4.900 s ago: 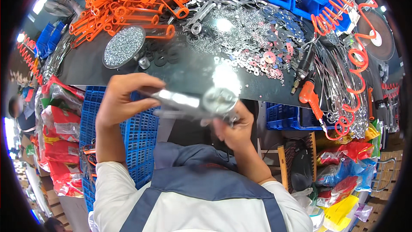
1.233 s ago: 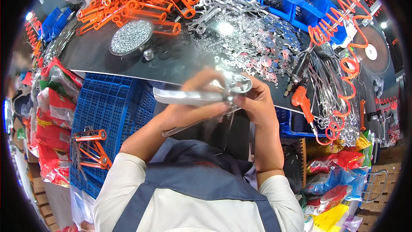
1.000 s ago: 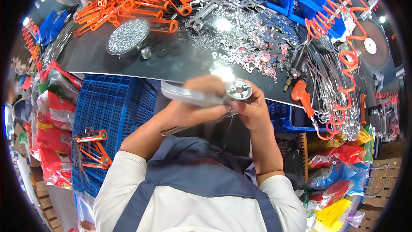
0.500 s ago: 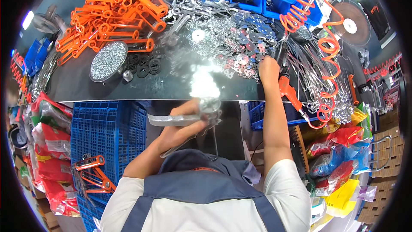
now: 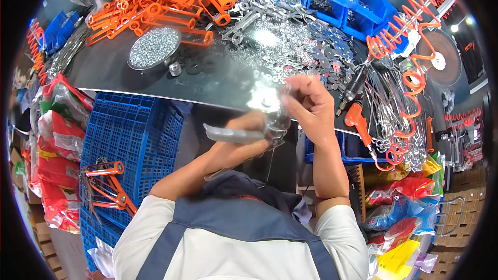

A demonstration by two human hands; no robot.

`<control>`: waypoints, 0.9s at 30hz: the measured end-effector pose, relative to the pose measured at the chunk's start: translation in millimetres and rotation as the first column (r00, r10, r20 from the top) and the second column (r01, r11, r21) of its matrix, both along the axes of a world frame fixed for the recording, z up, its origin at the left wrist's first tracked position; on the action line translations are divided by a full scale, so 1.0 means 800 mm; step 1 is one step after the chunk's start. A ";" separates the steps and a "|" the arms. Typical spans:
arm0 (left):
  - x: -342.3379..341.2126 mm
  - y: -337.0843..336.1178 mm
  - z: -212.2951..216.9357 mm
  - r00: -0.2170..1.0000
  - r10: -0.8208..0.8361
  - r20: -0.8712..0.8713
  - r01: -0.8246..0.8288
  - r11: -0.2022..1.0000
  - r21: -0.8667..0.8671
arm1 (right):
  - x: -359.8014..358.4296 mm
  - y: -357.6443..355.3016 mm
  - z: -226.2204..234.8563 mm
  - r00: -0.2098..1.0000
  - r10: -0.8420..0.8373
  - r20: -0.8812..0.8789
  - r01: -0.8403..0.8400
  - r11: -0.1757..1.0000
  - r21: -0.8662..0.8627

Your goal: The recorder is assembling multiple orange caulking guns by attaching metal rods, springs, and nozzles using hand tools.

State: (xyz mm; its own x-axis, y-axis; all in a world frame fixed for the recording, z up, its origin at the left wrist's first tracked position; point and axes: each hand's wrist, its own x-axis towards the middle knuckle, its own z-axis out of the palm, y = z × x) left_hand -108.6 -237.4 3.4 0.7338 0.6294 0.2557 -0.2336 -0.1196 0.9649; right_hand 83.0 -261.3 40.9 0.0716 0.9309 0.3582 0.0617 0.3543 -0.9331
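Note:
In my left hand (image 5: 224, 154) is a silver-grey metal handle piece (image 5: 233, 134), held in front of the table's near edge. Its bulky metal head (image 5: 277, 124) points right and is smeared by motion. My right hand (image 5: 313, 105) is just above and right of that head, thumb and fingers drawn together in a pinch. Whatever the pinch holds is too small and blurred to name. Right of this hand, a black air screwdriver (image 5: 354, 87) lies on the table beside an orange pistol-grip air tool (image 5: 357, 116).
Orange tubular frames (image 5: 155, 2) are heaped at the back left, near a dish of small metal parts (image 5: 154, 48). Loose springs and washers cover the middle. Blue bins (image 5: 345, 2) line the back. A coiled orange hose (image 5: 410, 33) hangs right; blue crates (image 5: 132, 150) stand left.
My right hand has left the black air screwdriver and come left to the metal head. My left hand still holds the handle piece. The whole view has shifted and tilted.

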 end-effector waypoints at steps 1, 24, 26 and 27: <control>0.001 -0.002 0.002 1.000 0.002 0.003 -0.002 1.000 0.000 | 0.004 -0.002 -0.001 1.000 0.002 0.003 -0.002 1.000 0.000; -0.001 0.004 -0.007 0.999 0.001 0.044 -0.022 0.873 0.488 | -0.080 -0.074 -0.125 0.890 -0.262 -0.372 0.152 0.942 -0.299; 0.000 -0.005 -0.009 0.999 -0.001 0.048 -0.022 0.886 0.464 | -0.078 -0.071 -0.123 0.863 -0.296 -0.410 0.166 0.932 -0.323; 0.001 -0.007 -0.009 0.998 0.004 0.059 -0.030 0.898 0.439 | -0.077 -0.072 -0.124 0.887 -0.279 -0.368 0.166 0.936 -0.309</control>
